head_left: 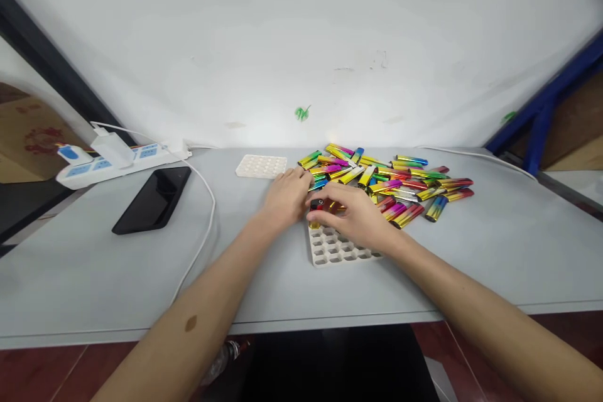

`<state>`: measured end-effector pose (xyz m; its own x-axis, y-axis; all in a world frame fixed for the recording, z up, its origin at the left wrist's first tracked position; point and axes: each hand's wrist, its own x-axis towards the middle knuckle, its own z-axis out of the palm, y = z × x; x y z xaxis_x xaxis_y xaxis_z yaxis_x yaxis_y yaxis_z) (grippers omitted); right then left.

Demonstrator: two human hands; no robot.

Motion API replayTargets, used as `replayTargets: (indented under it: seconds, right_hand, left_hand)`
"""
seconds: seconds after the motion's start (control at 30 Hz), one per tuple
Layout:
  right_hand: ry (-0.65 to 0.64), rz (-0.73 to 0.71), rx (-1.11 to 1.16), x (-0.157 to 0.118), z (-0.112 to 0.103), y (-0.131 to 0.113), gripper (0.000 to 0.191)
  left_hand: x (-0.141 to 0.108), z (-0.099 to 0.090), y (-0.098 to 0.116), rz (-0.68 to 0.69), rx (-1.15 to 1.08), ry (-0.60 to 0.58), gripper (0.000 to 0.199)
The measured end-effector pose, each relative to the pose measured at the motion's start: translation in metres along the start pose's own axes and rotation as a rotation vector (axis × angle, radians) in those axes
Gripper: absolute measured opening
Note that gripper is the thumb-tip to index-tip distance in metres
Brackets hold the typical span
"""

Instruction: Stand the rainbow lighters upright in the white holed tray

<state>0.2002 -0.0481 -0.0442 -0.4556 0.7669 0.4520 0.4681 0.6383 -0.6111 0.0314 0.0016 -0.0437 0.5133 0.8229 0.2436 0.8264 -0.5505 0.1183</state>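
My right hand (360, 213) pinches an upright lighter (316, 205) with a black top, a bit of red and a gold body. Its lower end is at the back left corner of a white tray of holes (330, 250), and I cannot tell how deep it sits. My left hand (289, 195) is bent over just left of that corner, fingers curled and close together; what they grip, if anything, is hidden. Right behind both hands spreads a heap of shiny gold, red, pink, green and blue lighter-like pieces (396, 177). My right hand covers part of the tray.
A second white holed tray (261, 166) lies at the back, left of the heap. Further left are a black phone (151, 200), a white cable (210, 201) and a power strip (101, 166) with plugs. A white wall (301, 44) closes off the back.
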Motion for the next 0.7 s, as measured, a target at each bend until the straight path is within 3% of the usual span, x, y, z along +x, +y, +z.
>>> replayTargets:
  seconds: [0.13, 0.23, 0.33, 0.43, 0.57, 0.7]
  right_hand:
    - [0.054, -0.007, -0.050, 0.000, -0.005, -0.002, 0.021]
    - [0.209, 0.046, -0.089, 0.001, -0.012, 0.004, 0.026]
    - [0.378, 0.149, -0.175, 0.003, -0.017, 0.017, 0.025]
    - [0.445, 0.218, -0.205, 0.005, -0.018, 0.030, 0.035]
    - [0.374, 0.246, -0.002, 0.006, -0.018, 0.034, 0.029]
    - [0.419, 0.324, 0.394, 0.008, -0.017, 0.027, 0.028]
  left_hand:
    - [0.002, -0.001, 0.002, -0.019, 0.036, -0.005, 0.008]
    - [0.004, 0.004, -0.001, -0.073, -0.016, 0.042, 0.007]
    - [0.006, 0.007, -0.005, -0.116, -0.189, 0.125, 0.015]
    - [0.004, 0.005, -0.005, -0.068, -0.453, 0.184, 0.026]
    - [0.001, -0.002, 0.000, 0.023, -0.687, 0.170, 0.030]
    - [0.002, -0.001, -0.002, 0.002, -0.630, 0.198, 0.031]
